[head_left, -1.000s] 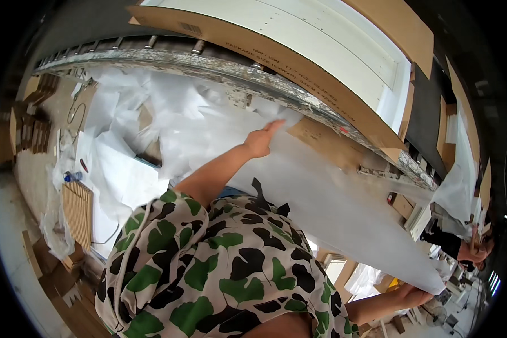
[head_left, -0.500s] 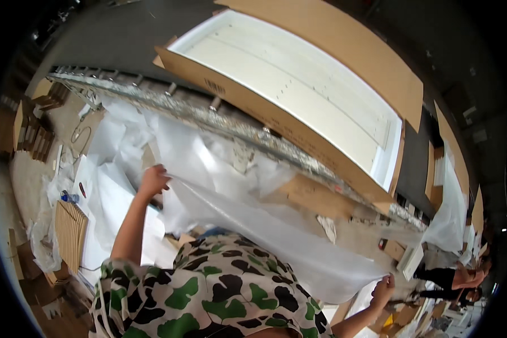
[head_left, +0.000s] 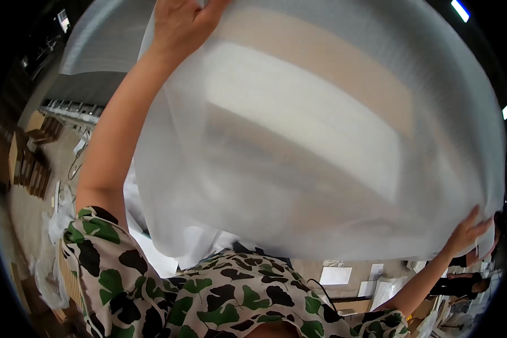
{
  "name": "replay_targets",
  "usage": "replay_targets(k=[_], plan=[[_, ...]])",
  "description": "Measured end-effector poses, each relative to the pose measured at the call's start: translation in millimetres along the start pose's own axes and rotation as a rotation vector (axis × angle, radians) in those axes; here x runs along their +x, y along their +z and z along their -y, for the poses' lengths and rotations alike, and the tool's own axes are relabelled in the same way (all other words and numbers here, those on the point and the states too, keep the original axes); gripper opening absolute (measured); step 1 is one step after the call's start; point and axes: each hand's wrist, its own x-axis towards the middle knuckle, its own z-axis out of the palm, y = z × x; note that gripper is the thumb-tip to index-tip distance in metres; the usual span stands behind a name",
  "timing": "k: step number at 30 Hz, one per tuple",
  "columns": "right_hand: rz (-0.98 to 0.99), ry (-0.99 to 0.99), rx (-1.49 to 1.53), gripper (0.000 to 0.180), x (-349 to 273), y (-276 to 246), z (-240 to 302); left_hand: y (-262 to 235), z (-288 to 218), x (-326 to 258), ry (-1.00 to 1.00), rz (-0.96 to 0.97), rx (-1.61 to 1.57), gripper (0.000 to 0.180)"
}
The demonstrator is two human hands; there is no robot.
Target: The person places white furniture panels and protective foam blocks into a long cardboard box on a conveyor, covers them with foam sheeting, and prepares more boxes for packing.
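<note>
A large sheet of thin, translucent white foam wrap point(head_left: 321, 141) hangs spread in front of the camera and fills most of the view. My left hand point(head_left: 180, 22) is raised high at the top and grips the sheet's upper left edge. My right hand point(head_left: 467, 231) is stretched out low at the right and holds the sheet's lower right edge. Through the sheet the blurred shape of a long white and wood-coloured panel shows. My green-and-black patterned shirt point(head_left: 208, 293) fills the bottom.
Stacks of wooden pieces point(head_left: 34, 163) stand on the floor at the far left, with crumpled white wrap point(head_left: 56, 225) beside them. White sheets and papers point(head_left: 335, 275) lie low at the right. Another person point(head_left: 462, 281) stands at the far right edge.
Both arms have lifted the sheet off the table and spread it wide, the left hand going from low left to high overhead. The sheet now covers the view of the panel.
</note>
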Motion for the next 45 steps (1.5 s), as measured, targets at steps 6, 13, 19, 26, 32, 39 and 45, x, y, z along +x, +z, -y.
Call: replay_targets(k=[6, 13, 19, 26, 32, 39, 45], plan=[[0.148, -0.085, 0.061, 0.065, -19.9, 122.1, -11.2, 115.8, 44.9, -19.5, 0.11, -0.068, 0.039, 0.057], [0.446, -0.238, -0.009, 0.066, -64.6, 353.1, -70.3, 302.8, 85.6, -116.7, 0.045, 0.478, 0.076, 0.064], [0.742, -0.178, -0.035, 0.073, -140.1, 374.8, -89.7, 301.7, 68.9, -160.8, -0.167, 0.961, 0.115, 0.068], [0.769, -0.27, -0.061, 0.068, -154.8, 357.2, -103.7, 301.5, -22.2, -164.4, -0.157, 1.366, -0.085, 0.062], [0.832, -0.145, -0.053, 0.071, -193.4, 369.4, -119.8, 253.7, 43.9, -246.5, -0.683, 1.76, 0.342, 0.083], [1.133, 0.298, 0.373, 0.07, -133.9, 353.1, -124.8, 288.5, 146.7, -256.0, -0.595, 1.635, 0.144, 0.045], [0.903, 0.18, 0.091, 0.065, -105.4, 312.7, -64.8, 292.3, 89.3, -240.0, -0.353, 1.304, 0.044, 0.024]])
